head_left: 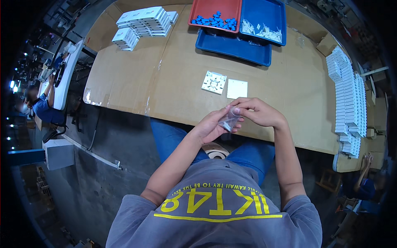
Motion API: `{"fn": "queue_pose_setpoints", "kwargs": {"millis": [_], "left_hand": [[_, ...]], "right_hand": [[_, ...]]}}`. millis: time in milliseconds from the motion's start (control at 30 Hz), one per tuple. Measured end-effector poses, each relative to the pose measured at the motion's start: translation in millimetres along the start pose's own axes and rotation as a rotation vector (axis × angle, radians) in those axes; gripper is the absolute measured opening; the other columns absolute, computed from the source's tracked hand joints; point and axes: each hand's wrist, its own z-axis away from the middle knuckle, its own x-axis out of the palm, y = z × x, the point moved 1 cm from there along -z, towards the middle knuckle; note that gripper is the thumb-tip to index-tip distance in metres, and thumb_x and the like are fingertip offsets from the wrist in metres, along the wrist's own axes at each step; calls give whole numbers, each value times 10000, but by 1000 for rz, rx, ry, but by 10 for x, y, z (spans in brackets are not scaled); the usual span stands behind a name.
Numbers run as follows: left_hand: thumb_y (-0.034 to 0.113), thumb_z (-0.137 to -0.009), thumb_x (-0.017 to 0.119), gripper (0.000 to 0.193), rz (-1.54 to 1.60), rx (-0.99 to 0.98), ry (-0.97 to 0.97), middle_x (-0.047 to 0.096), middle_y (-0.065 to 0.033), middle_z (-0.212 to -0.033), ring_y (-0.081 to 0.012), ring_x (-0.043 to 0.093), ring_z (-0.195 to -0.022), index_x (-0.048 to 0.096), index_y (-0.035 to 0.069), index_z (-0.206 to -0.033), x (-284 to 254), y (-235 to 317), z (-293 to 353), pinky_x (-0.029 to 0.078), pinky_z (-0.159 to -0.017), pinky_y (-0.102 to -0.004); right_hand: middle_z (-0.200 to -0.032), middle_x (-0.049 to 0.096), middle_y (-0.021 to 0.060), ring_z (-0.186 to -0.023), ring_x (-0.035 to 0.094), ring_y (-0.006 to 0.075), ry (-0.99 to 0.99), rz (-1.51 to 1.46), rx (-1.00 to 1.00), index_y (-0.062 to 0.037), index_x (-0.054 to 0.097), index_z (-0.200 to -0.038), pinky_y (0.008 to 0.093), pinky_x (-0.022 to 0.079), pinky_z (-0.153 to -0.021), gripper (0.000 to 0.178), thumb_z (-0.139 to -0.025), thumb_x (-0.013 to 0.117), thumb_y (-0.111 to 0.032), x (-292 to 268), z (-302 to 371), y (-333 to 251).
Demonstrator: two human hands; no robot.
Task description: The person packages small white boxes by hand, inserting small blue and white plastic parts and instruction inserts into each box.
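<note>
Between my two hands is a small clear plastic bag (230,119) with a few small white pieces inside. My left hand (209,127) cradles it from below, fingers curled around it. Fingers and thumb of my right hand (261,112) pinch the bag's upper edge. Just beyond my hands, on the cardboard-covered table (173,87), lie two square white parts: a plate with a cross-like pattern and dark cut-outs (214,82), and a plain flat white plate (237,89) to its right.
A red tray (215,8) with blue pieces, a blue tray (264,18) with white pieces and a lower blue tray (231,48) stand at the far side. White boxes are stacked far left (144,20) and along the right (347,99). Other people (45,109) sit at both sides.
</note>
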Motion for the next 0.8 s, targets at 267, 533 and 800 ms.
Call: {"fn": "queue_pose_setpoints", "kwargs": {"millis": [267,533,800], "left_hand": [[443,-1134,427,537,-78,115,39,733,-122,-1115,-202,725,-986,629,-25,-1303,123,14,31,582,-904,-339],[333,-1123,516,436,-671,390,183,761,-111,-1106,-139,701,-1038,685,-46,-1257,187,-15,123,529,-973,-310],[173,-1051,666,254,-534,667,386,762,-95,-1060,-139,705,-1009,720,-44,-1171,253,61,102,551,-927,-295]], "right_hand": [[-1062,702,84,-953,664,170,-54,143,-44,21,758,-1027,329,536,-876,184,-1002,688,-148,-30,122,-158],[-929,719,17,-842,636,34,437,-379,38,-7,645,-1274,206,509,-785,389,-912,786,-15,136,193,-175],[-936,723,9,-880,651,45,651,-357,3,-20,691,-1197,198,511,-804,302,-915,797,-40,387,187,-95]]}}
